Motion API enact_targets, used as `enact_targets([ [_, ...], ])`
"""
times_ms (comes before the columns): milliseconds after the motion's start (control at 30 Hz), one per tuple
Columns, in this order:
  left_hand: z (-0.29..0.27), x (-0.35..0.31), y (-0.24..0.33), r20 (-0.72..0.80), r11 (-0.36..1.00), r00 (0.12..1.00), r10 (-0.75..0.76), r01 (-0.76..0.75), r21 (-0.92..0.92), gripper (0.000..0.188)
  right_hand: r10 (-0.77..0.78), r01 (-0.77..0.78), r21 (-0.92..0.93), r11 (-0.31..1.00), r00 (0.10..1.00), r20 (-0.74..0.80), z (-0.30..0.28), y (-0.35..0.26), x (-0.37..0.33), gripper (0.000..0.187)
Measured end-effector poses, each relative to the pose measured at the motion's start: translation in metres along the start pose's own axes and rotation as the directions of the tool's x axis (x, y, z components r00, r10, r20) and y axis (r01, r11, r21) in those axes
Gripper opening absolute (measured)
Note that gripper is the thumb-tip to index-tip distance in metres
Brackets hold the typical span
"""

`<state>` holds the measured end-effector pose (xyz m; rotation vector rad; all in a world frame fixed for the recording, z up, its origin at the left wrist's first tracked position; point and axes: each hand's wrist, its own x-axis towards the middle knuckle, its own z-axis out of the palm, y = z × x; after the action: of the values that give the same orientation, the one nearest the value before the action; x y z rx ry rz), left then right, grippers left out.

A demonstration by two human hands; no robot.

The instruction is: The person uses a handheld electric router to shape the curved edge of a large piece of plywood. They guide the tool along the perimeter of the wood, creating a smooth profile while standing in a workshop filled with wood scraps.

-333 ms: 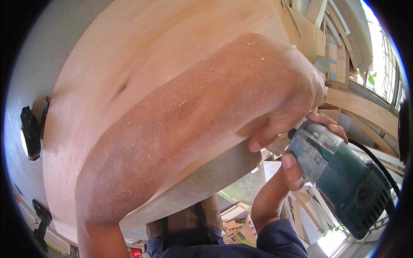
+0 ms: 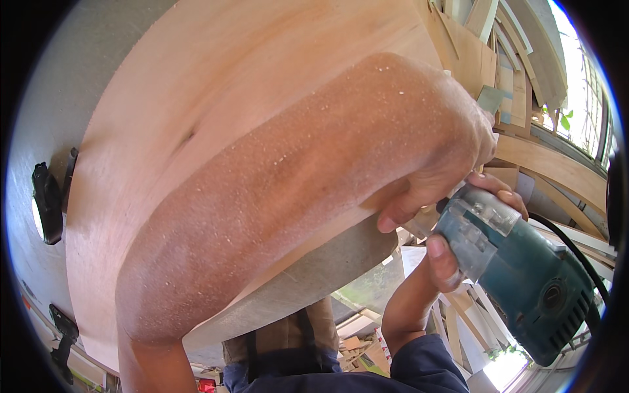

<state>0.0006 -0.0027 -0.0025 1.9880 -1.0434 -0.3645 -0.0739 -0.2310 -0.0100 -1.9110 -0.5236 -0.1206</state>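
Note:
My right hand (image 2: 452, 262) grips a teal trim router (image 2: 524, 275) with a clear plastic base (image 2: 475, 229). The thumb is on the near side and fingertips show over the far side. My left forearm lies across a large, pale, curved-edged wooden board (image 2: 196, 85). At the board's right end, my left hand (image 2: 445, 144) bends down with curled fingers, its thumb pointing at the router's base end. What those fingers close on is hidden behind the hand. Fine sawdust speckles the forearm.
Beneath the board is a grey tabletop (image 2: 314, 268) with a rounded edge. Two black clamp-like pieces (image 2: 47, 203) sit at the left. A black cord (image 2: 573, 245) runs behind the router. Wood offcuts (image 2: 517, 78) pile up at the right, near a barred window (image 2: 590, 98).
The router has shifted very slightly to the left together with my right hand. My left hand and the board are almost unmoved.

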Motion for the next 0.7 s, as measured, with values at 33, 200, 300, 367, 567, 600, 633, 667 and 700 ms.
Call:
enact_targets([
  [33, 0.002, 0.001, -0.002, 0.009, 1.0, 1.0, 0.003, -0.003, -0.007, 0.082, -0.003, 0.003, -0.01, 1.0, 1.0, 0.024, -0.002, 0.0, 0.0, 0.095],
  [200, 0.019, 0.009, -0.016, 0.062, 0.995, 0.998, 0.022, -0.015, -0.103, 0.08, 0.057, -0.041, -0.097, 0.994, 0.985, 0.165, -0.011, -0.005, -0.003, 0.098],
  [300, 0.03, 0.016, -0.023, 0.107, 0.981, 0.994, 0.019, 0.002, -0.193, 0.079, 0.045, -0.005, -0.153, 0.988, 0.964, 0.26, -0.012, -0.006, -0.003, 0.097],
  [367, 0.032, 0.007, -0.035, 0.113, 0.968, 0.994, -0.009, 0.037, -0.249, 0.078, 0.062, -0.018, -0.145, 0.989, 0.949, 0.308, -0.017, -0.011, -0.001, 0.097],
  [567, 0.013, -0.006, -0.034, 0.033, 0.981, 0.999, 0.024, -0.017, -0.194, 0.093, -0.044, 0.031, -0.075, 0.997, 0.983, -0.177, -0.007, 0.011, -0.035, 0.09],
  [600, 0.011, 0.001, -0.026, 0.025, 0.976, 0.998, 0.056, -0.049, -0.212, 0.089, -0.036, -0.002, -0.135, 0.991, 0.961, -0.273, -0.039, -0.013, -0.044, 0.089],
  [633, 0.006, 0.008, -0.022, 0.013, 0.975, 0.997, 0.072, -0.067, -0.21, 0.086, -0.047, -0.018, -0.175, 0.984, 0.93, -0.365, -0.064, -0.028, -0.051, 0.088],
  [667, 0.008, 0.015, -0.019, -0.008, 0.983, 0.998, 0.066, -0.067, -0.169, 0.083, -0.056, -0.025, -0.205, 0.978, 0.923, -0.382, -0.086, -0.024, -0.063, 0.087],
  [700, 0.007, 0.016, -0.015, -0.036, 0.989, 0.997, 0.066, -0.07, -0.129, 0.08, -0.063, -0.039, -0.233, 0.972, 0.908, -0.414, -0.097, -0.023, -0.073, 0.086],
])
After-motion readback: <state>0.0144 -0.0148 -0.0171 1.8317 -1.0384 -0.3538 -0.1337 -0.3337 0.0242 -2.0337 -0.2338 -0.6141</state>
